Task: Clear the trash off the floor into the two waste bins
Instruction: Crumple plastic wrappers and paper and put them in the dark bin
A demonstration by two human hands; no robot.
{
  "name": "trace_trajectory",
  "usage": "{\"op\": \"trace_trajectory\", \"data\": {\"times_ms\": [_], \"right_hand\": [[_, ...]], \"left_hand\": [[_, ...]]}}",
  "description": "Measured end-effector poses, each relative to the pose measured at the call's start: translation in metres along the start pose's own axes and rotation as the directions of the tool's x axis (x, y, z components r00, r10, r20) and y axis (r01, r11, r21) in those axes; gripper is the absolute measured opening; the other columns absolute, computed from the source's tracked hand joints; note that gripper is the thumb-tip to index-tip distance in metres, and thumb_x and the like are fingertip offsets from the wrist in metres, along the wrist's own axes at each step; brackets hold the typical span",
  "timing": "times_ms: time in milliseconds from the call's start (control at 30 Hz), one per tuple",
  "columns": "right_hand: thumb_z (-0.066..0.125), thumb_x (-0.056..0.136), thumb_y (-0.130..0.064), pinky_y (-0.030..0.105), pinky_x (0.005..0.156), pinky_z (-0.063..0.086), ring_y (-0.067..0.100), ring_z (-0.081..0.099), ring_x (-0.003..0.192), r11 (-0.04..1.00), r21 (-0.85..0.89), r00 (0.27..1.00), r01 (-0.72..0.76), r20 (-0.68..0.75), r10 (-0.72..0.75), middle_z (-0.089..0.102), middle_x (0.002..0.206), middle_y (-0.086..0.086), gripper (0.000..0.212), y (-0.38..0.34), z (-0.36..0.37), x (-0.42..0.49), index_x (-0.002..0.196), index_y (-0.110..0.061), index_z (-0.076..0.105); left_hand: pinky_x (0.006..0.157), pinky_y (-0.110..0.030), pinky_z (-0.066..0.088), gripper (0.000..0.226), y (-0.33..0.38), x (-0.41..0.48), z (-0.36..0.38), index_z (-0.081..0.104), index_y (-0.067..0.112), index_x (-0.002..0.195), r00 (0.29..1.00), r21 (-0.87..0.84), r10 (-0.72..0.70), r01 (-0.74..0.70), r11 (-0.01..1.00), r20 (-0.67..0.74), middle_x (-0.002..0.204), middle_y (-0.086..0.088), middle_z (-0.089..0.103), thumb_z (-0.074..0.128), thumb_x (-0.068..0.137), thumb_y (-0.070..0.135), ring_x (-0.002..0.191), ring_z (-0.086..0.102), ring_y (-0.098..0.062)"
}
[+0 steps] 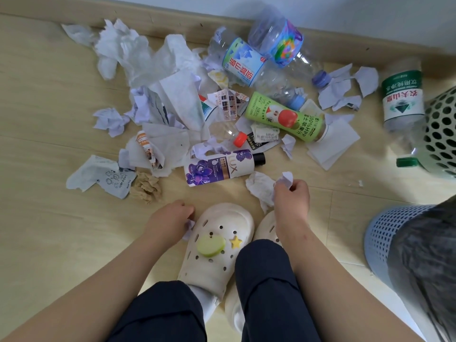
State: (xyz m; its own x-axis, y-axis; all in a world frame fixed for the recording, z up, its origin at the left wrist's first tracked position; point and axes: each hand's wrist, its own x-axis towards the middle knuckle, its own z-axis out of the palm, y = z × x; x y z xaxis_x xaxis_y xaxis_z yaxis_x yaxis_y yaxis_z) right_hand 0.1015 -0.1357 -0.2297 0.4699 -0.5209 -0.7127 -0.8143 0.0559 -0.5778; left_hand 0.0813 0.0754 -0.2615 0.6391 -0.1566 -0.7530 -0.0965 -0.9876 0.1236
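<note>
Seen from above: a crouching person's knees, cream clog shoes and two bare hands over a pale wood floor strewn with trash. The right hand pinches a crumpled paper scrap between thumb and fingertips, just beside a crumpled tissue on the floor. The left hand, fingers curled, holds a small paper scrap at the toe of the left clog.

Most of the trash lies ahead: a purple Lux bottle, a green apple juice bottle, two clear water bottles near the skirting board, a red-capped bottle and a wide spread of loose tissues. The green perforated bin stands at the right edge, with a green-labelled water bottle lying against it. The blue perforated bin stands nearer, lower right, its rim partly hidden by hanging hair.

Likely risks: both holds are light fingertip holds, so a scrap may slip out on the way to a bin. The hair covering the blue bin's rim may cause a drop to miss. Bottles lying on their sides may roll if nudged. If the bins are meant for sorting, paper and plastic may get mixed; nothing visible shows which bin takes which
</note>
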Motion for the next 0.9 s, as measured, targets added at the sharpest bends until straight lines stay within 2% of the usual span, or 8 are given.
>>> {"op": "trace_trajectory", "data": {"times_ms": [167, 267, 367, 433, 500, 600, 733, 900], "right_hand": [[0.039, 0.095, -0.018, 0.024, 0.052, 0.036, 0.015, 0.054, 0.072, 0.999, 0.032, 0.999, 0.003, -0.033, -0.002, 0.060, 0.092, 0.006, 0.007, 0.000, 0.001, 0.006, 0.099, -0.024, 0.039], [0.039, 0.093, -0.015, 0.026, 0.055, 0.037, 0.015, 0.051, 0.073, 0.996, -0.029, 0.997, 0.079, -0.012, -0.079, 0.056, 0.089, 0.002, 0.015, -0.009, 0.000, 0.011, 0.102, -0.027, 0.043], [0.042, 0.093, -0.014, 0.027, 0.066, 0.038, 0.014, 0.047, 0.070, 0.975, -0.122, 0.981, 0.188, -0.017, -0.192, 0.050, 0.077, -0.006, 0.010, -0.023, -0.001, 0.024, 0.098, -0.018, 0.050], [0.045, 0.091, -0.014, 0.030, 0.073, 0.044, 0.019, 0.053, 0.082, 0.925, -0.232, 0.949, 0.302, -0.019, -0.315, 0.057, 0.087, -0.001, 0.011, -0.031, -0.001, 0.036, 0.095, -0.015, 0.055], [0.049, 0.091, -0.014, 0.035, 0.090, 0.046, 0.024, 0.054, 0.104, 0.824, -0.395, 0.903, 0.407, 0.038, -0.428, 0.058, 0.114, 0.007, 0.017, -0.036, 0.000, 0.048, 0.101, -0.010, 0.061], [0.051, 0.093, -0.017, 0.034, 0.104, 0.031, 0.026, 0.032, 0.133, 0.597, -0.623, 0.854, 0.505, 0.259, -0.451, 0.034, 0.148, 0.005, 0.020, -0.041, 0.001, 0.061, 0.106, -0.010, 0.063], [0.045, 0.095, -0.021, 0.038, 0.106, 0.027, 0.029, 0.018, 0.139, 0.409, -0.745, 0.846, 0.527, 0.416, -0.332, 0.017, 0.155, 0.003, 0.026, -0.050, 0.001, 0.072, 0.116, -0.015, 0.060], [0.040, 0.097, -0.019, 0.036, 0.100, 0.030, 0.030, 0.029, 0.128, 0.323, -0.760, 0.824, 0.563, 0.490, -0.283, 0.031, 0.147, 0.006, 0.027, -0.042, 0.000, 0.078, 0.112, -0.011, 0.061]], "left_hand": [[0.059, -0.026, 0.036, 0.010, 0.011, 0.000, -0.030, 0.055, 0.015, 0.079, 0.989, -0.303, -0.045, 0.000, 0.953, -0.143, 0.079, 0.002, 0.051, 0.054, 0.089, 0.016, 0.075, 0.053, -0.017], [0.055, -0.021, 0.029, 0.004, 0.027, 0.003, -0.067, 0.055, 0.019, 0.085, 0.930, -0.384, -0.012, -0.141, 0.912, -0.368, 0.078, 0.005, 0.047, 0.056, 0.088, 0.019, 0.074, 0.047, -0.013], [0.067, -0.023, 0.028, 0.006, 0.041, 0.015, -0.091, 0.060, 0.016, 0.093, 0.821, -0.442, -0.085, -0.214, 0.871, -0.565, 0.090, 0.001, 0.049, 0.058, 0.088, 0.019, 0.085, 0.045, -0.015], [0.076, -0.024, 0.031, 0.011, 0.046, 0.029, -0.094, 0.063, 0.009, 0.094, 0.780, -0.409, -0.088, -0.226, 0.884, -0.620, 0.101, -0.006, 0.053, 0.060, 0.086, 0.016, 0.099, 0.047, -0.021], [0.083, -0.031, 0.036, 0.014, 0.047, 0.044, -0.089, 0.065, 0.006, 0.094, 0.804, -0.375, -0.066, -0.201, 0.905, -0.591, 0.112, -0.010, 0.054, 0.060, 0.085, 0.015, 0.108, 0.047, -0.028], [0.090, -0.037, 0.037, 0.020, 0.048, 0.057, -0.081, 0.064, 0.009, 0.103, 0.846, -0.346, -0.080, -0.127, 0.930, -0.526, 0.122, -0.008, 0.051, 0.055, 0.089, 0.019, 0.112, 0.046, -0.029], [0.088, -0.039, 0.038, 0.029, 0.045, 0.061, -0.071, 0.059, 0.004, 0.113, 0.892, -0.312, -0.100, -0.048, 0.949, -0.441, 0.128, -0.011, 0.049, 0.045, 0.095, 0.022, 0.111, 0.047, -0.033], [0.077, -0.028, 0.032, 0.023, 0.038, 0.060, -0.072, 0.059, -0.004, 0.105, 0.913, -0.331, -0.032, -0.115, 0.937, -0.407, 0.113, -0.019, 0.054, 0.045, 0.094, 0.011, 0.098, 0.050, -0.034]]}}
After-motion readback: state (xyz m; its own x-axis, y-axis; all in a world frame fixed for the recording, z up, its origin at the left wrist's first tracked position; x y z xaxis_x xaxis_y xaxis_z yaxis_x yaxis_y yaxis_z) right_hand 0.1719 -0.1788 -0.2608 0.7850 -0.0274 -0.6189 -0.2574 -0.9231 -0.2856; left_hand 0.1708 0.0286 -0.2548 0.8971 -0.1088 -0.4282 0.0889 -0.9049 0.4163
